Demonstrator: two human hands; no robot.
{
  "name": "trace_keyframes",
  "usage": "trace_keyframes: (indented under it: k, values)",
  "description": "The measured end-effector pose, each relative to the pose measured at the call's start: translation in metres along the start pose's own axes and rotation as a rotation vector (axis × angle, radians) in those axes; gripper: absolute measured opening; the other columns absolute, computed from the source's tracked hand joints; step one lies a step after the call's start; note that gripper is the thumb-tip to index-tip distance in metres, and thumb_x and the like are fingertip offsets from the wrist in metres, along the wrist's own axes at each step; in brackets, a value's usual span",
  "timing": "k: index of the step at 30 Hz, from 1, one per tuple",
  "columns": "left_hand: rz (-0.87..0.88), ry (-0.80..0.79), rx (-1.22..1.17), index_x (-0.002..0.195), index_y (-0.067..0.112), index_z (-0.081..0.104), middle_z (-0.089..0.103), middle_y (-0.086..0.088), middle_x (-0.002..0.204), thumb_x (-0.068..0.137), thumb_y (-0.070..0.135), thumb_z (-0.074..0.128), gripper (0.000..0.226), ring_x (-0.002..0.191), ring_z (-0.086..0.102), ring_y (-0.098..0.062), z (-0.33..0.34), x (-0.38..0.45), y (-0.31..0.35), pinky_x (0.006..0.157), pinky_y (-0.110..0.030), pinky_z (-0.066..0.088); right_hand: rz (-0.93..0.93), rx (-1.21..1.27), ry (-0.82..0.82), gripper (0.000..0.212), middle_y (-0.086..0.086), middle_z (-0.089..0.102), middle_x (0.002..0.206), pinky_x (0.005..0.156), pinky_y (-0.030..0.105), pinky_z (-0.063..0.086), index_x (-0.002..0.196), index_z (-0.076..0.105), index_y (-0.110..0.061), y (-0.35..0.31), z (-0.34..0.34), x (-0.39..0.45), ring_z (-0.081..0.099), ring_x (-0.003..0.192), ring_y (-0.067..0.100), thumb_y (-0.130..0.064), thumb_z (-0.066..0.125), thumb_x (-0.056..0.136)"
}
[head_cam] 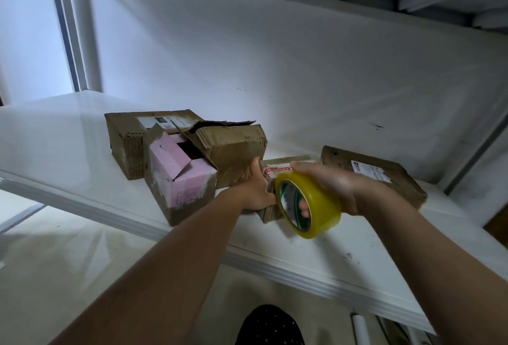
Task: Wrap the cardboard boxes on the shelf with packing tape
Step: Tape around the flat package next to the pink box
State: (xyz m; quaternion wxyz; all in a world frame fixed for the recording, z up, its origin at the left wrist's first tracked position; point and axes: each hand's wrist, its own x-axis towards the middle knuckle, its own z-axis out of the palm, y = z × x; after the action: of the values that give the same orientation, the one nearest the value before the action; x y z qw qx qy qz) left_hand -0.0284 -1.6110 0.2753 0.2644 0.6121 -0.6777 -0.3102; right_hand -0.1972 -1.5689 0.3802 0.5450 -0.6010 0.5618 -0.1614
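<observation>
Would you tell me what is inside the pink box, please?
The pink box has open top flaps, but only a dark opening shows; its contents cannot be seen. A larger brown box stands right behind it.

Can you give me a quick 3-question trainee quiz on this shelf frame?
1. True or false: the right hand holds the yellow tape roll.
2. Which box does the left hand touch?
A. the pink box
B. the small box between the two hands
C. the flat box at the right
3. Fill in: the pink box's top flaps are ____ (open/closed).

Key:
1. True; fingers show through the roll's core.
2. B; the hand rests against its left side, with the large brown box just behind.
3. Open.
</observation>
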Motion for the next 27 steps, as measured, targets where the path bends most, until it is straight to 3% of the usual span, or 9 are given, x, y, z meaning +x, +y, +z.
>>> trace_keyframes:
  k: [7,11,14,16,18,19,21,23,27]
  values:
    - [-0.024,-0.021,0.018,0.146,0.015,-0.026,0.005,-0.012,0.157,0.066,0.034,0.085,0.138,0.144,0.01,-0.03,-0.003,-0.004,0.002,0.117,-0.047,0.016,-0.013,0.057,-0.034,0.03,0.002,0.07,0.058,0.043,0.023,0.052,0.093,0.055,-0.021,0.007,0.005,0.0,0.068,0.05,0.016,-0.051,0.049,0.092]
    - [-0.031,-0.038,0.019,0.144,0.012,-0.03,0.002,-0.013,0.158,0.071,0.034,0.083,0.136,0.144,0.009,-0.03,-0.006,-0.009,0.005,0.117,-0.045,0.017,-0.063,0.089,-0.084,0.031,0.007,0.074,0.077,0.055,0.027,0.056,0.104,0.058,-0.023,0.02,0.005,0.001,0.071,0.066,0.02,-0.05,0.05,0.091]
    - [-0.128,-0.171,-0.022,0.138,0.006,-0.039,0.009,-0.018,0.158,0.077,0.045,0.075,0.135,0.14,0.026,-0.032,-0.014,-0.003,0.014,0.113,-0.04,0.029,-0.203,0.091,-0.063,0.043,0.007,0.074,0.081,0.058,0.026,0.055,0.104,0.062,-0.019,0.015,-0.009,-0.002,0.07,0.069,0.019,-0.051,0.061,0.076]
    - [-0.193,-0.258,-0.061,0.146,-0.001,-0.017,0.039,-0.024,0.143,0.08,0.053,0.069,0.122,0.11,0.059,-0.023,-0.017,0.001,0.021,0.087,-0.03,0.051,-0.302,0.15,-0.052,0.043,0.006,0.071,0.075,0.057,0.025,0.053,0.091,0.068,-0.013,0.004,-0.018,-0.002,0.068,0.065,0.016,-0.05,0.067,0.068]
    - [-0.234,-0.255,-0.115,0.144,0.001,0.025,0.058,-0.019,0.12,0.08,0.056,0.067,0.094,0.075,0.064,-0.012,-0.017,0.0,0.023,0.063,-0.023,0.05,-0.357,0.221,-0.009,0.038,0.004,0.068,0.072,0.056,0.025,0.053,0.081,0.071,-0.013,-0.004,-0.021,0.004,0.066,0.062,0.015,-0.047,0.07,0.067]
    - [-0.239,-0.21,-0.13,0.147,0.002,0.02,0.05,-0.018,0.134,0.078,0.057,0.068,0.1,0.094,0.064,-0.016,-0.016,-0.002,0.021,0.077,-0.029,0.052,-0.368,0.227,0.02,0.038,0.004,0.068,0.071,0.055,0.025,0.052,0.08,0.071,-0.013,-0.007,-0.019,0.008,0.065,0.061,0.015,-0.049,0.07,0.067]
    - [-0.177,-0.081,-0.082,0.15,0.011,-0.018,0.002,-0.014,0.16,0.07,0.058,0.074,0.131,0.144,0.017,-0.03,-0.014,-0.006,0.011,0.113,-0.045,0.023,-0.366,0.204,0.072,0.044,0.004,0.068,0.068,0.055,0.025,0.052,0.086,0.07,-0.011,-0.013,-0.011,0.019,0.065,0.058,0.015,-0.053,0.067,0.072]
    - [0.049,0.021,-0.102,0.148,0.026,-0.023,-0.009,-0.001,0.16,0.061,0.052,0.084,0.14,0.146,-0.006,-0.027,-0.012,-0.015,0.003,0.118,-0.049,0.009,-0.361,0.175,0.113,0.049,0.005,0.07,0.067,0.053,0.023,0.052,0.092,0.068,-0.008,-0.018,-0.002,0.029,0.066,0.056,0.014,-0.054,0.063,0.079]
    - [0.186,0.061,0.0,0.146,0.027,-0.028,-0.012,0.006,0.159,0.051,0.052,0.089,0.153,0.147,-0.007,-0.018,-0.009,-0.025,-0.009,0.118,-0.048,0.012,-0.362,0.16,0.121,0.052,0.005,0.069,0.064,0.053,0.024,0.052,0.095,0.067,-0.008,-0.022,0.01,0.046,0.066,0.055,0.016,-0.058,0.061,0.081]
